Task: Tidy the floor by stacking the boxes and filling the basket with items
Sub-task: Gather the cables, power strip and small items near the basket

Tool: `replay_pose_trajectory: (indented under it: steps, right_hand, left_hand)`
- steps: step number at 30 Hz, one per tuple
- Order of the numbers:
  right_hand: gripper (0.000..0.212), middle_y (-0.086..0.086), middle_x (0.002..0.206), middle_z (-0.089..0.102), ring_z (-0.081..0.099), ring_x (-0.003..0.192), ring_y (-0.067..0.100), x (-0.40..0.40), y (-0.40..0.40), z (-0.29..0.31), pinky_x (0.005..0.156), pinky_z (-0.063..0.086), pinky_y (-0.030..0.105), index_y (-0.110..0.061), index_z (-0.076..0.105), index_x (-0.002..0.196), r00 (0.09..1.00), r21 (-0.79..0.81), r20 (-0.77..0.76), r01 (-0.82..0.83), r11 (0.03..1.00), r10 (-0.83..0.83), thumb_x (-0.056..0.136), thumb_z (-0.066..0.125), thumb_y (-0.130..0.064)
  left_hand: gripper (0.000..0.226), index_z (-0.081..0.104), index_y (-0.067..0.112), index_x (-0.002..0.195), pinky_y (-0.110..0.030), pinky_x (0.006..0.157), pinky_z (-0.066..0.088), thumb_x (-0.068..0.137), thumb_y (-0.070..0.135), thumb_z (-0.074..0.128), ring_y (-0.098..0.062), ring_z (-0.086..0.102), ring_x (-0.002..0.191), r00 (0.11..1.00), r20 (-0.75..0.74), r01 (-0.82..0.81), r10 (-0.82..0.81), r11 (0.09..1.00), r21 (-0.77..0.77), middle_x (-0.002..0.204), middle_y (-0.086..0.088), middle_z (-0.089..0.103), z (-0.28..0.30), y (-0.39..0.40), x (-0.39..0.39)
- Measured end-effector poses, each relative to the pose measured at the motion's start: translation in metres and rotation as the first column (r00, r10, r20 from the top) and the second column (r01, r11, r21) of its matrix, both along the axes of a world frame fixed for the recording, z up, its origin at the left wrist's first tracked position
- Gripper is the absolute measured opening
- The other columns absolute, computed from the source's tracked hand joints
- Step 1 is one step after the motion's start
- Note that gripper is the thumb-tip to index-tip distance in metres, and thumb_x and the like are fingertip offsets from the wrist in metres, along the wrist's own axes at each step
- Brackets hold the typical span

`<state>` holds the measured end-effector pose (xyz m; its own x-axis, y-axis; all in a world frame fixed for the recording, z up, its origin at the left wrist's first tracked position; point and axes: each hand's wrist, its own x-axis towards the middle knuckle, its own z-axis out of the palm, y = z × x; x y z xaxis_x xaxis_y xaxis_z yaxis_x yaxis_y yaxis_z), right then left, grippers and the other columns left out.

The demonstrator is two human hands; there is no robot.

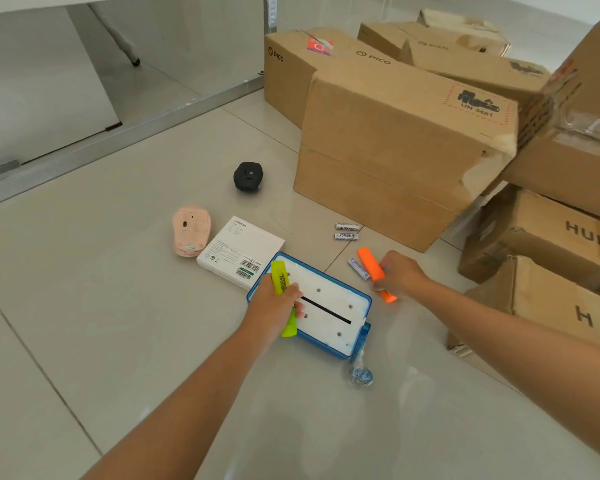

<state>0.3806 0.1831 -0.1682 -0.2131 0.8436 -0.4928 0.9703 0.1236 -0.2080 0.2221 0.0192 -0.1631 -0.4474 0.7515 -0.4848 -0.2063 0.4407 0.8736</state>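
My left hand (278,304) grips a yellow highlighter (280,279) over the left end of a blue box with a white foam insert (329,303). My right hand (400,273) is closed on an orange highlighter (370,265) just right of that box, and a small battery (358,269) lies against the marker. Two more batteries (346,231) lie on the tiles behind. A pink mouse (191,230) lies upside down on the left, next to a flat white box (239,252). A black round device (248,176) sits farther back. No basket is in view.
Several brown cardboard boxes (395,147) crowd the right and back, some stacked, some with torn flaps. A crumpled clear wrapper (359,372) lies in front of the blue box. A metal door track (118,133) and glass panel run along the left rear.
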Motion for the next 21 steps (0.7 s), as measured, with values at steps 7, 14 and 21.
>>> replay_pose_trajectory:
  steps: [7, 14, 21]
  right_hand:
    - [0.029, 0.001, 0.065, 0.040, 0.042, 0.060, 0.018, -0.025, -0.008, 0.025, 0.050, 0.029, 0.026, -0.015, 0.039, 0.066, 0.926, 0.018, -0.351, 0.156, 0.988, -0.140, 0.085, 0.060, -0.017]
    - [0.019, 0.009, 0.087, 0.057, 0.057, 0.076, 0.021, -0.123, -0.093, 0.066, 0.070, 0.053, 0.035, -0.006, 0.050, 0.100, 0.779, -0.252, -0.625, -0.129, 0.959, -0.059, 0.085, 0.061, -0.011]
    - [0.017, 0.006, 0.075, 0.056, 0.054, 0.061, 0.015, -0.250, -0.223, 0.099, 0.054, 0.052, 0.027, -0.012, 0.049, 0.088, 0.761, -0.341, -0.603, -0.519, 0.784, 0.241, 0.083, 0.063, -0.006]
  left_hand:
    - [0.022, 0.037, 0.022, 0.118, -0.028, 0.063, 0.055, 0.099, 0.011, 0.038, -0.019, 0.060, 0.062, 0.993, 0.085, 0.083, -0.085, 0.996, 0.035, 0.097, -0.007, 0.061, 0.014, -0.008, -0.003]
    - [0.014, 0.046, 0.022, 0.097, -0.021, 0.049, 0.042, 0.095, 0.009, 0.044, -0.013, 0.046, 0.059, 0.991, -0.131, 0.008, -0.009, 1.000, -0.005, 0.083, -0.007, 0.050, 0.039, -0.073, -0.067]
    - [0.045, 0.031, 0.019, 0.139, -0.019, 0.079, 0.050, 0.097, 0.012, 0.043, -0.010, 0.053, 0.085, 0.956, -0.281, 0.044, -0.087, 0.987, -0.157, 0.116, 0.000, 0.049, 0.099, -0.276, -0.162]
